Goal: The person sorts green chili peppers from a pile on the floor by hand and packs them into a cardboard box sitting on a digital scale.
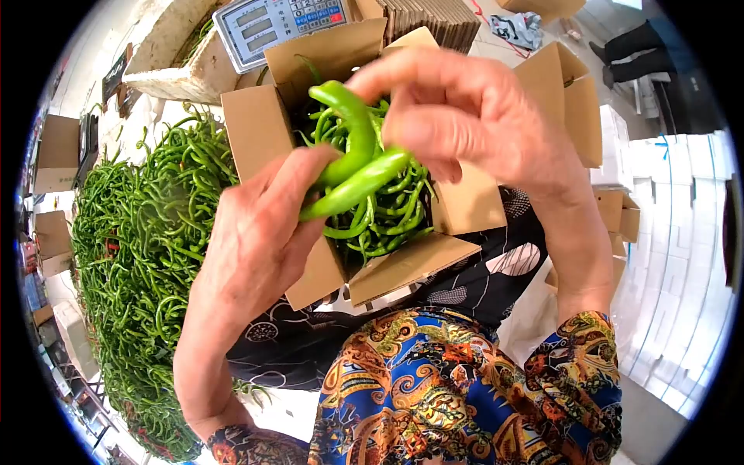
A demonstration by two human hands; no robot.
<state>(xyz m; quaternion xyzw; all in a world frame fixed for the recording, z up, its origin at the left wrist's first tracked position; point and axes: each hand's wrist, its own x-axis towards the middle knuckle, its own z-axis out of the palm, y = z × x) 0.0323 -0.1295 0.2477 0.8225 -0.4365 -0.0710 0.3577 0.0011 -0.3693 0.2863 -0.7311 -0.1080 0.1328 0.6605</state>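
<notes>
My left hand (260, 225) is closed on two long green chili peppers. One chili pepper (358, 128) is curved and points up; the other chili pepper (360, 186) lies slantwise below it. Over their far ends is my right hand (473, 116), a little blurred, with its index finger and thumb apart. Its index fingertip is at the tip of the curved pepper, and the thumb is close to the end of the lower one; whether they touch I cannot tell. Beneath both hands stands an open cardboard box (260, 128) holding many green chilies (387, 221).
A large heap of green chilies (147, 256) spreads on the left. Behind the box are a digital scale (260, 35), a foam box (167, 81) and stacked flat cardboard (434, 19). Another open carton (558, 93) stands right, near white foam boxes (674, 225). A person's legs (639, 54) show at upper right.
</notes>
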